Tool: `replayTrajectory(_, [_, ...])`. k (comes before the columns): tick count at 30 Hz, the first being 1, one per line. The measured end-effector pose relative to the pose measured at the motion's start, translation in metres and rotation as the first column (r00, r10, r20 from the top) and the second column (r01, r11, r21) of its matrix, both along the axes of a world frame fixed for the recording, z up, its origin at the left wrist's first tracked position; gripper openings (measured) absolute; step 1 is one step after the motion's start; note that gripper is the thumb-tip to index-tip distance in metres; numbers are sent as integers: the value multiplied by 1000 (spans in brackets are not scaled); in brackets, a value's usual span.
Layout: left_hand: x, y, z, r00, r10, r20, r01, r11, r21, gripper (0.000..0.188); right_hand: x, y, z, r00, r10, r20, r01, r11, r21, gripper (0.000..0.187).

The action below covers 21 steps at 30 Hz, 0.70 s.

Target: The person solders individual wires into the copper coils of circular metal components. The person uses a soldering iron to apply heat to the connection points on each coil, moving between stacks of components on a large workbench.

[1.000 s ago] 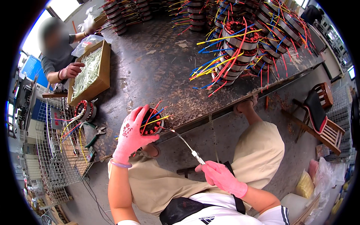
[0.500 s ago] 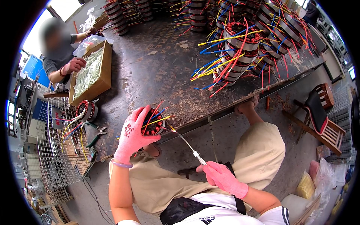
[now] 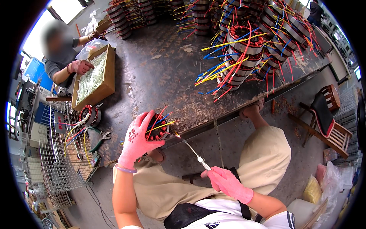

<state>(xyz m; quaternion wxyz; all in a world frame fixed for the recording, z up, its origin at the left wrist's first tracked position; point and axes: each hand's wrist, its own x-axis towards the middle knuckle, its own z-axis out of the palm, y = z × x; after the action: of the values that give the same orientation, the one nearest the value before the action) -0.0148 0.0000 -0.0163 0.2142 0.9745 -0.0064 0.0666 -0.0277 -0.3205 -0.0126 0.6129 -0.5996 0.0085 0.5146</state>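
Observation:
My left hand (image 3: 139,138), in a pink glove, is closed round the rim of a motor stator (image 3: 159,132) at the table's near edge. Red windings line the stator, and red, blue and yellow leads stick out of it to the right. A slim gas torch (image 3: 201,159) with a long thin neck is gripped in my right hand (image 3: 228,183), also pink-gloved. A small orange flame (image 3: 177,135) glows at the torch's tip, just right of the stator and below the yellow lead's end. The torch's rear end is hidden by my right hand.
Stacked stators (image 3: 244,57) with loose leads crowd the table's far right. At left lie another stator (image 3: 90,115), pliers (image 3: 101,139) and a carton (image 3: 109,82) of white sleeves, where a co-worker's gloved hand (image 3: 81,66) reaches in. A wooden chair (image 3: 326,118) stands right.
Both hands appear nearly still, with stator and torch shifted only slightly in the picture. The flame at the torch tip has moved a little away from the lead ends. The co-worker's hand has shifted right over the carton.

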Motion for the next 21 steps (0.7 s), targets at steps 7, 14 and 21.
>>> replayTrajectory(7, [0,0,0,1000,-4,5,4,1000,5,96,-2,-1,-5,1000,4,-1,-4,1000,-9,31])
replayTrajectory(14, [0,-1,1,1000,-6,2,6,1000,4,96,-1,-1,-3,1000,13,7,-12,1000,-16,30])
replayTrajectory(21, [0,-2,1,1000,4,12,-4,1000,15,95,-5,-6,-16,999,-49,6,48,997,60,30])
